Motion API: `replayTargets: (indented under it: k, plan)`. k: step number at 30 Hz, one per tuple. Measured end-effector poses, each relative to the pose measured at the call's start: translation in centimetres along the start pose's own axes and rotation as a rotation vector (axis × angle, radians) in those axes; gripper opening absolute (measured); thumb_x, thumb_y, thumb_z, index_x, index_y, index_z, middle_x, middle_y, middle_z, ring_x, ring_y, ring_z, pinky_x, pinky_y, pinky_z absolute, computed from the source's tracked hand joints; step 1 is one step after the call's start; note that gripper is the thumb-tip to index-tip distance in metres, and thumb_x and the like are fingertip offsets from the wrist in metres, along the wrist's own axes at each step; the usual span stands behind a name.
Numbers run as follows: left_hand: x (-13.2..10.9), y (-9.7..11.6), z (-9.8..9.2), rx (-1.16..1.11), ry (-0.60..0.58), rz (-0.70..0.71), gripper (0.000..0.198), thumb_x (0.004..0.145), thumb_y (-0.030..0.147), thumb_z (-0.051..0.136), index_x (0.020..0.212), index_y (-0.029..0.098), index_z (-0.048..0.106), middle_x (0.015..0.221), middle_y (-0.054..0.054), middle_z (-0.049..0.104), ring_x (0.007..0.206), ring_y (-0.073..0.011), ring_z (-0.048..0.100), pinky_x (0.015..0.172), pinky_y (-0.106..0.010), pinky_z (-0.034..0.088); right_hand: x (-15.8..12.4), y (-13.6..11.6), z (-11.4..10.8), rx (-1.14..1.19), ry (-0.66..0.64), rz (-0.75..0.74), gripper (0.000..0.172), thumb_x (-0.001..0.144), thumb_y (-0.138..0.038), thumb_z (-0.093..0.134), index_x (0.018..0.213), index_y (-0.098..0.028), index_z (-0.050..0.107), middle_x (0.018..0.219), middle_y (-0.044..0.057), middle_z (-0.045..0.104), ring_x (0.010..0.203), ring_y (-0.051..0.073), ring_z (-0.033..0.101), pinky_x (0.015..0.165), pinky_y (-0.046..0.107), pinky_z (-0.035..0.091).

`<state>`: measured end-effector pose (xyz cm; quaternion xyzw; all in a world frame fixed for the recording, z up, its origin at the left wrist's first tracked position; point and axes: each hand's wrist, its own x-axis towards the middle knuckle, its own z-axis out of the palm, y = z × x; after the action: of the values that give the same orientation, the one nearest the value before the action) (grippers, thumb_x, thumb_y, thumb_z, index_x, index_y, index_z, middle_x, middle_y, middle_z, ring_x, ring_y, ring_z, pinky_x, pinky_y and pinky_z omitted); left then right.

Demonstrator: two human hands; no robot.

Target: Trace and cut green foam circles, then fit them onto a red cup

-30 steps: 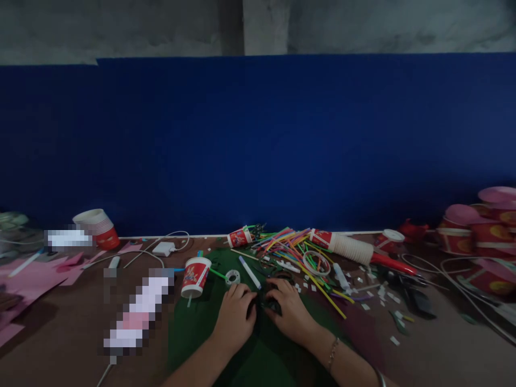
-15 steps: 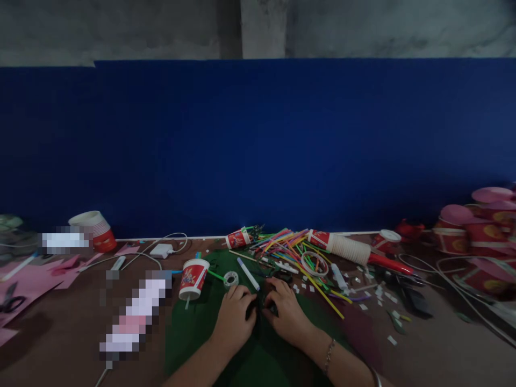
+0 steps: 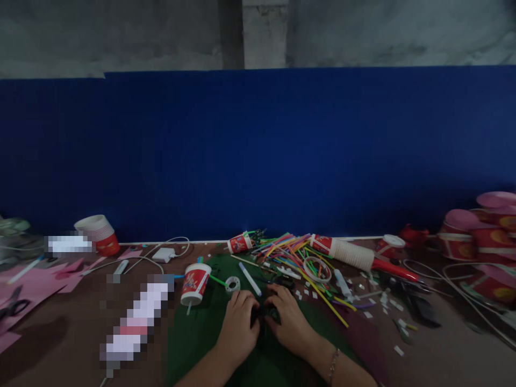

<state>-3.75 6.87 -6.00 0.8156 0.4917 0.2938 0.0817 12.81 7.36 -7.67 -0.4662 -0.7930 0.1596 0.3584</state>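
My left hand (image 3: 240, 323) and my right hand (image 3: 289, 318) face each other low over a dark green sheet (image 3: 197, 344). Their fingers are curled in around a small dark thing (image 3: 263, 322), too dark and too covered to name. Just beyond the fingertips lies a white marker (image 3: 250, 278) with a pale purple end. To its left sits a small roll of tape (image 3: 233, 284). Further left is a red and white paper cup (image 3: 196, 285) with straws attached to it, tilted a little.
A heap of coloured straws (image 3: 282, 247) lies behind my hands. Stacked paper cups (image 3: 350, 252) lie on their side at the right, near paper scraps (image 3: 393, 306) and a glue gun (image 3: 417, 303). Pink paper (image 3: 36, 282) and scissors (image 3: 14, 306) are on the left.
The view has tilted up slightly, so the table sits lower in the picture. My hands stay close together, fingers still curled in around the dark thing.
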Motion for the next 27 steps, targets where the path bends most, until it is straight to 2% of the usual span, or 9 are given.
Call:
replayTargets:
  k: [4,9,18,23,27]
  plan:
    - [0.1,0.3,-0.3,-0.038,0.005,0.018,0.019,0.071,0.003,0.049,0.078,0.02,0.055,0.09,-0.004,0.056,0.089,-0.0212,0.049,0.077,-0.037,0.041,0.1,0.0,-0.1,0.003,-0.008,-0.02,0.026,0.067,-0.007,0.055,0.089,-0.019,0.062,0.121,0.011,0.05,0.117,0.026,0.043,0.098,0.043,0.035]
    - [0.2,0.3,-0.5,-0.016,0.014,0.034,0.011,0.08,0.014,0.049,0.075,0.02,0.056,0.084,-0.004,0.057,0.085,-0.0211,0.051,0.075,-0.037,0.041,0.2,-0.1,-0.2,0.001,-0.023,-0.04,0.017,0.072,-0.01,0.054,0.079,-0.021,0.065,0.114,0.009,0.055,0.111,0.025,0.047,0.093,0.042,0.038]
    - [0.4,0.5,-0.9,-0.056,0.113,0.05,0.011,0.082,0.014,0.045,0.079,0.02,0.054,0.083,-0.004,0.057,0.083,-0.0191,0.052,0.077,-0.035,0.041,0.2,0.4,-0.1,0.023,-0.01,-0.045,0.021,0.069,-0.009,0.057,0.087,-0.019,0.063,0.112,0.009,0.056,0.11,0.024,0.048,0.093,0.04,0.038]
    - [0.5,0.2,-0.7,-0.14,0.145,0.041,0.012,0.084,0.017,0.045,0.078,0.019,0.055,0.081,-0.003,0.059,0.083,-0.0179,0.053,0.079,-0.034,0.042,0.3,0.0,-0.4,0.058,0.048,-0.07,0.016,0.075,-0.011,0.054,0.084,-0.02,0.063,0.108,0.008,0.058,0.107,0.023,0.05,0.092,0.04,0.039]
    - [0.6,-0.6,-0.3,-0.204,0.22,0.011,0.017,0.084,0.016,0.042,0.092,0.02,0.057,0.091,-0.005,0.061,0.091,-0.0188,0.054,0.084,-0.035,0.043,0.6,0.2,-0.5,0.128,0.128,-0.057,0.014,0.08,-0.014,0.049,0.081,-0.02,0.061,0.098,0.008,0.061,0.097,0.021,0.055,0.086,0.035,0.043]
